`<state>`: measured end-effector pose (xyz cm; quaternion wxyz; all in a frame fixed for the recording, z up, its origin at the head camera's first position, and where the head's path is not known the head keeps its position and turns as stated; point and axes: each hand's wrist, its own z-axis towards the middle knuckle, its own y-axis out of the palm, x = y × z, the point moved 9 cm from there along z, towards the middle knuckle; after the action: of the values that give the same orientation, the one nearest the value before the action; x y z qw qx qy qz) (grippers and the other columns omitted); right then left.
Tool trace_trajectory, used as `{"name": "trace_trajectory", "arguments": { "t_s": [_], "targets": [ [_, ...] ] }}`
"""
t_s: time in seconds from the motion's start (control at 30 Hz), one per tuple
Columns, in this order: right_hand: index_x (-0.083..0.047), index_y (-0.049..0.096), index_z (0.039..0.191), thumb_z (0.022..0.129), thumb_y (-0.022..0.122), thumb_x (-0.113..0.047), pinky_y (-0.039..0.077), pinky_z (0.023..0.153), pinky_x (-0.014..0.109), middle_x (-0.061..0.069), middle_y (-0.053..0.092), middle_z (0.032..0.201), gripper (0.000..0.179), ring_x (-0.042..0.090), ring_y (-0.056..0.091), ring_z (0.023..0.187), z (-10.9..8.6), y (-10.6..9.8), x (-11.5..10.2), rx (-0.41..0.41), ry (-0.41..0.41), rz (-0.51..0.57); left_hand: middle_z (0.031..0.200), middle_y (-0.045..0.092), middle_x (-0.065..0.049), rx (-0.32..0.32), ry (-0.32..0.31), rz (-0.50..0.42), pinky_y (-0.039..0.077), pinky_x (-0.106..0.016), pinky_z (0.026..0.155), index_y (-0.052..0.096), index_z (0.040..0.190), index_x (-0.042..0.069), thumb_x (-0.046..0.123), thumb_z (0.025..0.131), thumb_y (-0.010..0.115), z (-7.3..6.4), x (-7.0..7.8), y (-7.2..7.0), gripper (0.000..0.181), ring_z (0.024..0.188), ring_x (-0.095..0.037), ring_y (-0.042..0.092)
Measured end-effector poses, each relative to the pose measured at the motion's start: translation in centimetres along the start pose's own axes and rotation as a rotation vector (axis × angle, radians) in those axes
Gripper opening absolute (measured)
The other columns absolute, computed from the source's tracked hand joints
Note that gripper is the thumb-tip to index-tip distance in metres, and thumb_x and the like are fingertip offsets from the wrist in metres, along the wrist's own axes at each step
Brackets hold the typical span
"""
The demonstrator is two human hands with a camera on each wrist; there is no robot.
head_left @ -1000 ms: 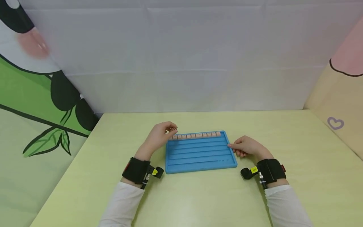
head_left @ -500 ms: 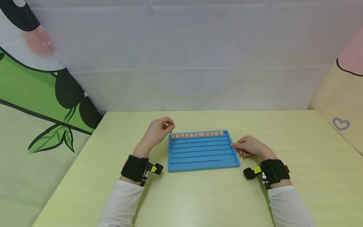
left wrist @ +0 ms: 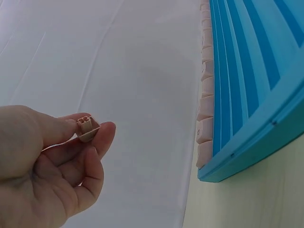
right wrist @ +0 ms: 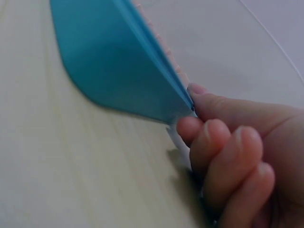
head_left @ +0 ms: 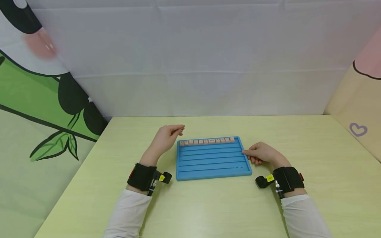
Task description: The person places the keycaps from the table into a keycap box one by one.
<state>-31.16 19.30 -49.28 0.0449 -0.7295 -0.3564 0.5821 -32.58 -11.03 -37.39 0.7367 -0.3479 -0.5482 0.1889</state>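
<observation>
A small beige keycap (left wrist: 87,128), its hollow underside and stem showing in the left wrist view, is pinched between the thumb and fingers of my left hand (head_left: 165,138). That hand hovers just beyond the upper left corner of a blue ridged tray (head_left: 212,162). Along the tray's far groove sits a row of beige keycaps (head_left: 205,141), most with dark markings too small to read. My right hand (head_left: 264,153) grips the tray's right edge between thumb and index finger; the right wrist view shows the tray tilted up from the table there.
The tray rests over a pale yellow table (head_left: 214,208). Behind the table hangs a white fabric backdrop (head_left: 196,66), with printed cloth at both sides. Each wrist wears a black strap (head_left: 142,177) with a small camera.
My left hand has drawn back from the tray's upper left corner, and its fingers have turned the keycap a little. The right hand keeps its grip on the tray edge.
</observation>
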Motion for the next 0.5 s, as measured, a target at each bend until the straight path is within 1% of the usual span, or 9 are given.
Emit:
{"name": "trace_trajectory", "arguments": {
  "t_s": [0.03, 0.07, 0.1, 0.13, 0.2, 0.23, 0.3, 0.33, 0.5],
  "targets": [
    [-0.01, 0.055, 0.062, 0.096, 0.056, -0.031, 0.033, 0.045, 0.019, -0.005, 0.049, 0.053, 0.039, 0.005, 0.043, 0.044, 0.0, 0.0, 0.0, 0.0, -0.001, -0.002, 0.123, 0.063, -0.016, 0.0, 0.0, 0.002, 0.031, -0.025, 0.052, 0.056, 0.132, 0.004, 0.011, 0.1, 0.046, 0.0, 0.1, 0.0, 0.034, 0.105, -0.028, 0.063],
    [-0.01, 0.055, 0.062, 0.095, 0.056, -0.031, 0.034, 0.045, 0.019, -0.005, 0.049, 0.053, 0.039, 0.005, 0.043, 0.045, 0.0, 0.0, 0.0, 0.0, -0.003, -0.004, 0.121, 0.063, -0.016, 0.002, 0.004, 0.004, 0.03, -0.026, 0.052, 0.056, 0.131, 0.004, 0.01, 0.1, 0.045, -0.1, 0.2, 0.0, 0.033, 0.104, -0.029, 0.063],
    [-0.01, 0.055, 0.062, 0.095, 0.056, -0.031, 0.034, 0.045, 0.019, -0.005, 0.05, 0.054, 0.039, 0.005, 0.044, 0.045, 0.0, 0.0, 0.0, -0.001, -0.003, -0.005, 0.121, 0.063, -0.017, 0.004, 0.011, 0.006, 0.032, -0.027, 0.054, 0.057, 0.13, 0.004, 0.01, 0.1, 0.045, -0.1, 0.3, -0.1, 0.033, 0.104, -0.029, 0.063],
    [-0.01, 0.055, 0.062, 0.095, 0.056, -0.031, 0.034, 0.046, 0.019, -0.005, 0.05, 0.054, 0.039, 0.005, 0.044, 0.045, 0.0, 0.0, 0.0, 0.0, -0.003, -0.006, 0.12, 0.063, -0.017, 0.008, 0.02, 0.01, 0.037, -0.027, 0.057, 0.057, 0.13, 0.004, 0.009, 0.1, 0.045, -0.1, 0.4, -0.1, 0.032, 0.104, -0.029, 0.062],
    [-0.01, 0.055, 0.062, 0.095, 0.057, -0.032, 0.034, 0.046, 0.019, -0.005, 0.05, 0.054, 0.039, 0.005, 0.044, 0.045, 0.0, 0.0, 0.1, 0.0, 0.007, -0.003, 0.121, 0.063, -0.016, 0.015, 0.035, 0.014, 0.047, -0.03, 0.069, 0.058, 0.129, 0.004, 0.01, 0.1, 0.047, -0.2, 0.6, -0.1, 0.032, 0.106, -0.028, 0.062],
    [-0.011, 0.055, 0.062, 0.095, 0.056, -0.032, 0.035, 0.046, 0.019, -0.005, 0.05, 0.054, 0.039, 0.004, 0.044, 0.045, 0.0, 0.1, 0.2, -0.002, 0.007, -0.004, 0.122, 0.062, -0.016, 0.02, 0.045, 0.018, 0.05, -0.033, 0.076, 0.058, 0.129, 0.004, 0.011, 0.099, 0.047, -0.2, 0.7, -0.1, 0.032, 0.107, -0.027, 0.061],
    [-0.011, 0.055, 0.062, 0.095, 0.056, -0.031, 0.035, 0.046, 0.018, -0.005, 0.05, 0.054, 0.039, 0.004, 0.044, 0.045, 0.0, 0.1, 0.2, -0.001, 0.011, -0.007, 0.123, 0.061, -0.015, 0.032, 0.062, 0.027, 0.049, -0.038, 0.09, 0.057, 0.129, 0.004, 0.013, 0.099, 0.05, -0.2, 1.0, -0.2, 0.033, 0.108, -0.027, 0.06],
    [-0.011, 0.055, 0.062, 0.095, 0.056, -0.031, 0.035, 0.046, 0.018, -0.005, 0.05, 0.053, 0.039, 0.005, 0.044, 0.045, 0.0, 0.1, 0.3, 0.0, 0.014, -0.005, 0.123, 0.061, -0.014, 0.04, 0.07, 0.034, 0.047, -0.039, 0.094, 0.057, 0.129, 0.003, 0.014, 0.098, 0.051, -0.2, 1.1, -0.2, 0.033, 0.109, -0.027, 0.06],
    [-0.011, 0.056, 0.062, 0.094, 0.057, -0.034, 0.035, 0.046, 0.018, -0.005, 0.05, 0.054, 0.039, 0.004, 0.044, 0.045, -0.1, 0.1, 0.2, -0.001, 0.01, 0.01, 0.114, 0.064, -0.014, 0.064, 0.11, 0.095, 0.046, -0.043, 0.095, 0.06, 0.123, 0.0, 0.014, 0.094, 0.059, -0.3, 1.7, -0.2, 0.032, 0.103, -0.028, 0.059]
  ]
}}
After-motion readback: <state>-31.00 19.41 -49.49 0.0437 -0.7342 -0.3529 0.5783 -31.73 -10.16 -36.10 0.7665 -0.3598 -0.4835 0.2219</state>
